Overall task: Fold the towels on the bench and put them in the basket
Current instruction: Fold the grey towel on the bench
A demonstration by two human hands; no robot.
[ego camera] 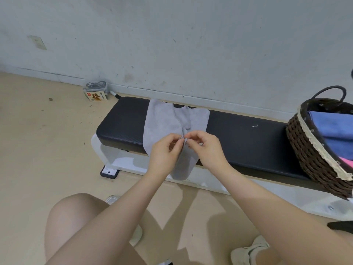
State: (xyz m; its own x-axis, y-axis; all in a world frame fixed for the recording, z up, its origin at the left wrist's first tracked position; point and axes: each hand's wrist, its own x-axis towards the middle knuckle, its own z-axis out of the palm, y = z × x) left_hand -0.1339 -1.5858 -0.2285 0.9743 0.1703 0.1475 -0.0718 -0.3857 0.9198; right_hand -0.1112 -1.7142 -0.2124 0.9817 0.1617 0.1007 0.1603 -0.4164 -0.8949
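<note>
A grey towel (pixel 162 121) lies across the black padded bench (pixel 238 134), its near part bunched and hanging over the front edge. My left hand (pixel 164 152) and my right hand (pixel 206 148) meet over the bench's front edge. Each pinches the towel's gathered edge between thumb and fingertips, the two pinches almost touching. A dark wicker basket (pixel 305 150) with a lace rim stands on the right end of the bench. It holds a folded blue towel (pixel 332 131) and a pink one (pixel 347 162) beneath it.
A plastered wall runs right behind the bench. A small box with cables (pixel 96 91) sits on the floor at the wall, left of the bench. My knee (pixel 76 222) and shoes (pixel 248 249) are close in front, on the beige floor.
</note>
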